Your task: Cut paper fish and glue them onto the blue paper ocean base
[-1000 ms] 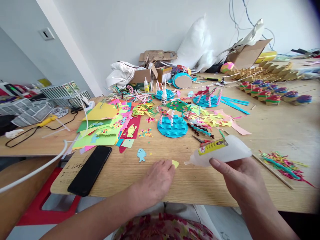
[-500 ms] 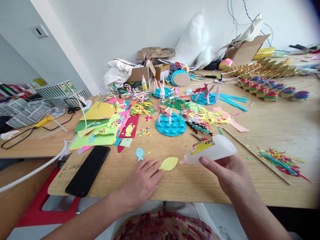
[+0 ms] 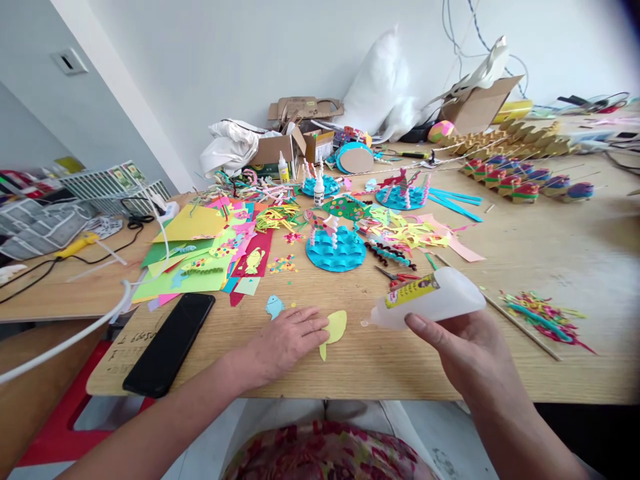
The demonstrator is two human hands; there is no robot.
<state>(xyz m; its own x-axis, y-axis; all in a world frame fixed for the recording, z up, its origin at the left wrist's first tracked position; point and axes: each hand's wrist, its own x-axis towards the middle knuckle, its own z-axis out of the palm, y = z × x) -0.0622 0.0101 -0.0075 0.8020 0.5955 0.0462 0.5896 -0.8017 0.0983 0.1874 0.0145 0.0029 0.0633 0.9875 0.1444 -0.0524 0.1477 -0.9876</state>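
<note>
Near the table's front edge, my left hand (image 3: 293, 339) lies flat with fingers stretched out, its fingertips on the left side of a yellow paper fish cutout (image 3: 336, 327). A small blue paper fish (image 3: 275, 306) lies just beyond that hand, partly covered by it. My right hand (image 3: 463, 347) is wrapped round a white glue bottle (image 3: 440, 300) with a yellow label. The bottle is tilted almost level, its nozzle pointing left toward the yellow fish, a little apart from it. Behind them stands a blue scalloped round base (image 3: 336, 252) with a paper fish on pipe-cleaner posts.
A black phone (image 3: 170, 343) lies at the left edge near coloured paper sheets (image 3: 180, 283). Red-handled scissors (image 3: 400, 276) lie behind the bottle. To the right are a wooden stick (image 3: 525, 330) and a pile of paper shreds (image 3: 543, 317). A white cable (image 3: 90, 340) crosses at left.
The yellow fish has turned under my left hand, and its tail now shows toward the front. The glue bottle stays in my right hand, slightly farther right. The view has shifted a little.
</note>
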